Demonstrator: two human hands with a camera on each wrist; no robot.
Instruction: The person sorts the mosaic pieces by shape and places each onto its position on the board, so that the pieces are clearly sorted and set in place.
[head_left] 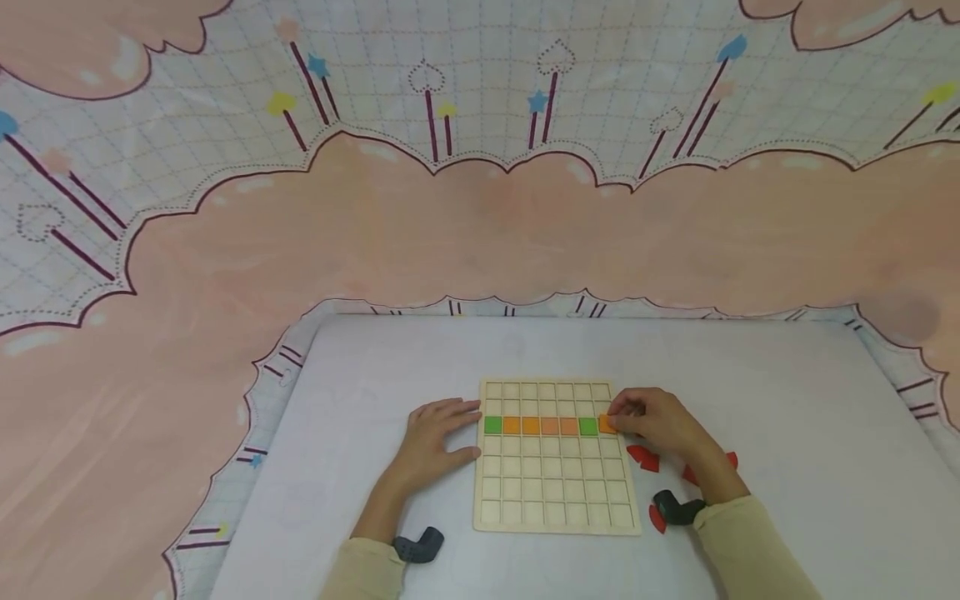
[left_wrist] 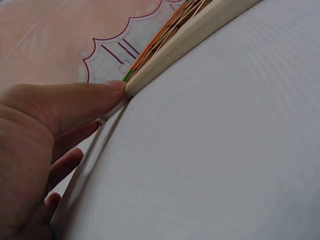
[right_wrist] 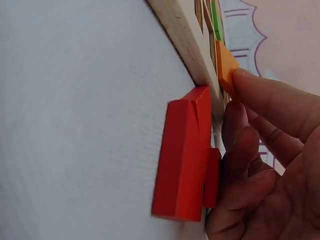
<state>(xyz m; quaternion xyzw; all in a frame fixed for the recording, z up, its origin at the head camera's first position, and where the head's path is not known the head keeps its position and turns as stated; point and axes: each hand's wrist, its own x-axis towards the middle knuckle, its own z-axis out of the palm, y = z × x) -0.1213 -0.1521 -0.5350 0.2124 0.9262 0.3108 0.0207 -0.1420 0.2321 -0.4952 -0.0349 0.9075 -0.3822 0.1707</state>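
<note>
A wooden grid board (head_left: pixel 553 517) lies on the white table, with one row across it filled by coloured square tiles. From the left the row runs green tile (head_left: pixel 492 426), several orange and peach tiles, then another green tile (head_left: pixel 588 427). My right hand (head_left: pixel 660 421) pinches an orange tile (right_wrist: pixel 227 67) at the row's right end. In the right wrist view that tile sits tilted at the board's edge, the thumb against its face. At the board's left side my left hand (head_left: pixel 435 442) has its fingers spread, fingertips and thumb right at the edge.
Several red blocks lie right of the board: one red block (right_wrist: pixel 182 160) close to its edge, others by the right forearm, including a curved red piece (head_left: pixel 657 519). Dark wrist devices sit on both wrists. Behind the table hangs a patterned pink-and-white cloth (head_left: pixel 525 225).
</note>
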